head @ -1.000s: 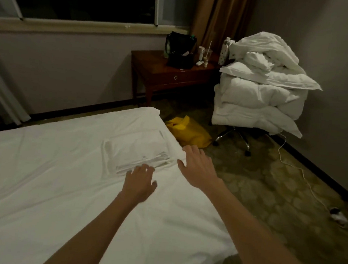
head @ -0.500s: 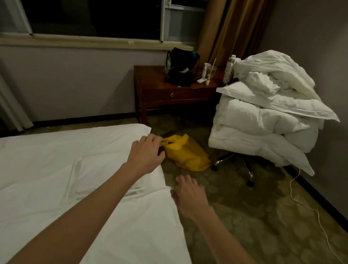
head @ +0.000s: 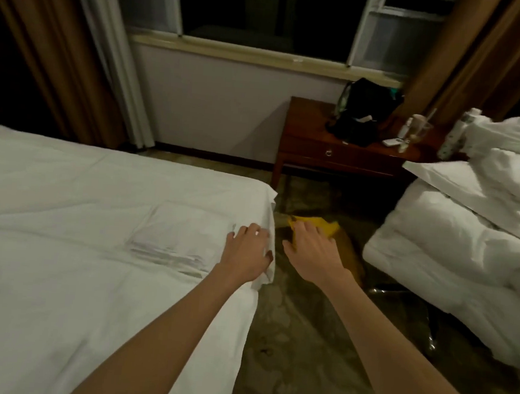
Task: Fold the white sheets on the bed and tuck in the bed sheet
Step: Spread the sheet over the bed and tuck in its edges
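White bed sheet (head: pixel 90 276) edge pinched by left hand (head: pixel 246 251), right hand (head: pixel 313 250) open – over bare carpet (head: pixel 302 355).

The white bed sheet (head: pixel 62 243) covers the bed smoothly, with soft creases, and its edge hangs loose down the right side of the mattress. On it, near the far right corner, lies a flat stack of folded white sheets (head: pixel 174 236), rectangular, with layered edges showing at its near side.
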Demonstrator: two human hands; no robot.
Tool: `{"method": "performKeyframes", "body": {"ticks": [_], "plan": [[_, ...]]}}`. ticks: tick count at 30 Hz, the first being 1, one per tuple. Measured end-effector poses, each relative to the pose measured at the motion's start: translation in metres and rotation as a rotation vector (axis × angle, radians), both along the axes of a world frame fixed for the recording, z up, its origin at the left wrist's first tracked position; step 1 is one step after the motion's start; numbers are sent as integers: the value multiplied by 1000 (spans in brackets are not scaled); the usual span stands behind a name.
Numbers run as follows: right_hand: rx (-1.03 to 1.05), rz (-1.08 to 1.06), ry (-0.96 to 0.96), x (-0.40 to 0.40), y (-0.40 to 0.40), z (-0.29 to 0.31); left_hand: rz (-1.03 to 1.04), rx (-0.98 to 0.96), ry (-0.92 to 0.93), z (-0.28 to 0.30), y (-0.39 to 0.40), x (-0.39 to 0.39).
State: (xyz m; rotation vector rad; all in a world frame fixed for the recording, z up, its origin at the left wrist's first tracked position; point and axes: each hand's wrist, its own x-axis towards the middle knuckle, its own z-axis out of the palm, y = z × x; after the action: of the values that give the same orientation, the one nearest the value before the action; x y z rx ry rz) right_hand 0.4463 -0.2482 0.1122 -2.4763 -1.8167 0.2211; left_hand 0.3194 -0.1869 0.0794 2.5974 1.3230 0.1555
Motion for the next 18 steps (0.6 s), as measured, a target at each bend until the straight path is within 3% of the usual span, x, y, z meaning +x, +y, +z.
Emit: {"method": "performKeyframes", "body": {"ticks": [8,18], "plan": [[-182,69,85,65,80,-63,156,166,-72,40,106,61],[186,181,68,157,261,21,307,78,-49,10,231,128]]}}
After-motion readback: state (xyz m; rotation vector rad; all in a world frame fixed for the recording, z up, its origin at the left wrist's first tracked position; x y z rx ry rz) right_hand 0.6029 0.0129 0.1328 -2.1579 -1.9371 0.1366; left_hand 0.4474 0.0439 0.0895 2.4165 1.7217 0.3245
